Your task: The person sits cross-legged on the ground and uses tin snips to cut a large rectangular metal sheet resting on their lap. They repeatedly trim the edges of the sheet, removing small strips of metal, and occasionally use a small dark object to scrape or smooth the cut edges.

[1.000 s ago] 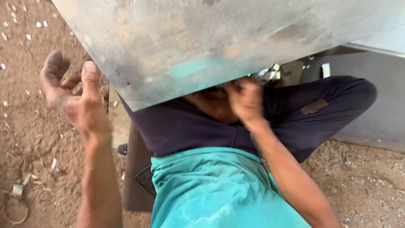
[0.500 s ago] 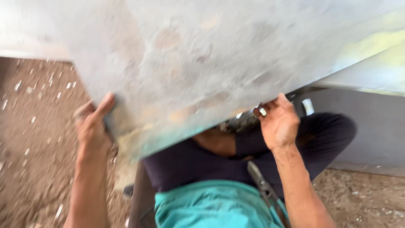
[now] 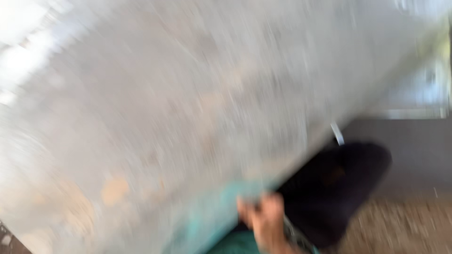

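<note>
Whereas half second earlier both hands gripped its lower edge, grey metal sheet (image 3: pixel 188 108) now fills nearly whole view, blurred, tilted closer. Right hand (image 3: pixel 263 218) clenched on bottom edge; left hand hidden, state unknowable. Dark trouser knee (image 3: pixel 343 188) below right.

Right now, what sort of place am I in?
Probably an outdoor work yard or roadside workshop, though the view is badly blurred. A big worn grey metal panel fills most of it, one hand is at its lower edge, and bare gravelly ground shows beyond.
</note>
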